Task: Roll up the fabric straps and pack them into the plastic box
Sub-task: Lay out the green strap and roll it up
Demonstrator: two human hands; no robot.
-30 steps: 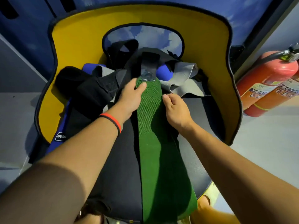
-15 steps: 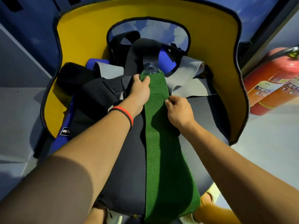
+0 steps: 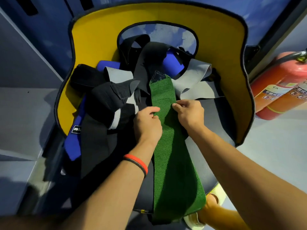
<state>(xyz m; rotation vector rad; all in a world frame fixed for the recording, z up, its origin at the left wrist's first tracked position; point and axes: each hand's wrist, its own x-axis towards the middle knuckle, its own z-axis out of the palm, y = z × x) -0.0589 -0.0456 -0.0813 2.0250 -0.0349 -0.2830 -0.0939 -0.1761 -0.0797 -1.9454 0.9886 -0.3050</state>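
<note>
Deep green, fine dotted weave, on the green strap [image 3: 166,138] down the middle of the seat [image 3: 209,165]; black triangular tag [image 3: 157,76] at its far end. Near-black on the seat itself. Bright yellow on the inner face of the chair back [image 3: 99,39], edged in dark piping. Sky blue with white clouds in the opening [image 3: 157,33]. Royal blue on the blue straps [image 3: 172,63], pale grey on the grey strap [image 3: 196,75], black on the black straps [image 3: 99,98], toward the seat's far and left edges. Red over black on the wristband [image 3: 137,163]. Red and orange on 2 fire extinguishers [image 3: 275,90], white labels.

L wrist: red + blk bands [image 3: 137,162]; forearms bare; pale yellow shoes [image 3: 218,192].
</note>
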